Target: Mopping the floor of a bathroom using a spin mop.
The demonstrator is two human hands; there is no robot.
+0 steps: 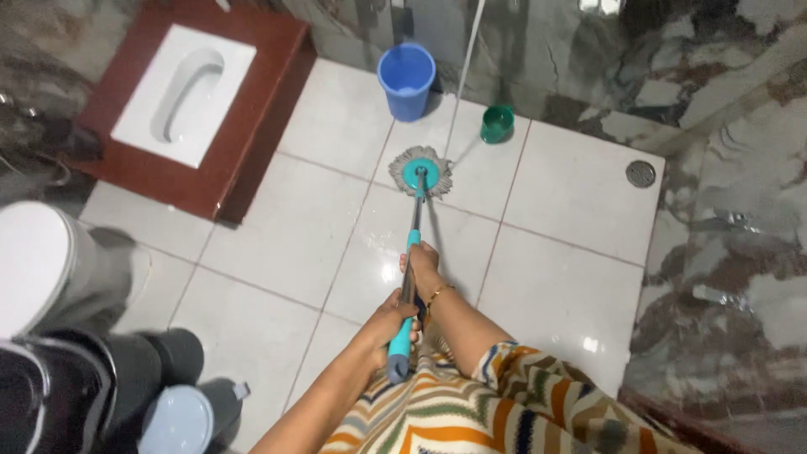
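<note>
I hold a mop by its grey and teal handle (414, 220). My left hand (392, 319) grips the lower teal grip near its end. My right hand (420, 259), with a gold bracelet at the wrist, grips the handle higher up. The round grey mop head (419, 171) with a teal hub lies flat on the white tiled floor (286, 244), ahead of me. Both arms reach out over my zigzag-patterned garment.
A blue bucket (407, 78) and a small green cup (497, 123) stand by the marble wall. A white squat toilet (181, 92) sits in a brown raised step at left. A floor drain (640, 173) is at right. A white toilet (34, 261) and dark bins (126, 378) are near left.
</note>
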